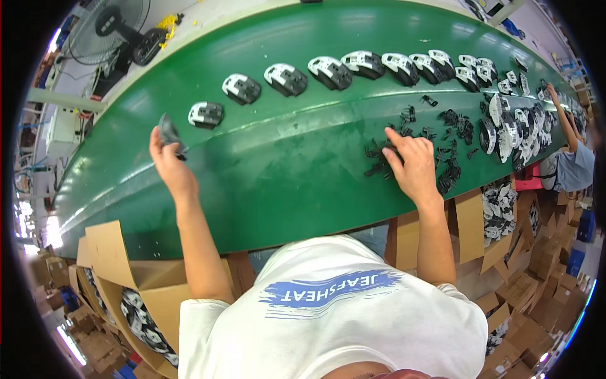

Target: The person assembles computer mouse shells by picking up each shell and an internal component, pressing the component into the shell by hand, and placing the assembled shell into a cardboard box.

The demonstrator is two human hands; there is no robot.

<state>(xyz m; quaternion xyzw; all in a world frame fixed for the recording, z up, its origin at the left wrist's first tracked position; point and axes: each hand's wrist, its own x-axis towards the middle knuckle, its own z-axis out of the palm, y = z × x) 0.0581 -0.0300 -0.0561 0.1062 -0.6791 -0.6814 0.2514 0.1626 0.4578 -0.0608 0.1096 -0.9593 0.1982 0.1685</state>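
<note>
The left hand (166,161) is clamped, thumb against fingers, on a dark shell (168,131), tilted up near the left end of the row of shells (240,88). The right hand (411,161) has thumb and forefinger apart at the scattered black clips (450,175); whether the other fingers hold anything cannot be told. Between the hands the green table (278,177) gives a broad open stretch, reaching to its near edge at the person's shirt (334,294). The row follows the far side. Rightward, room narrows: clips, then a heap (505,129) of shells. Open boxes (110,249) stand below the near edge.
</note>
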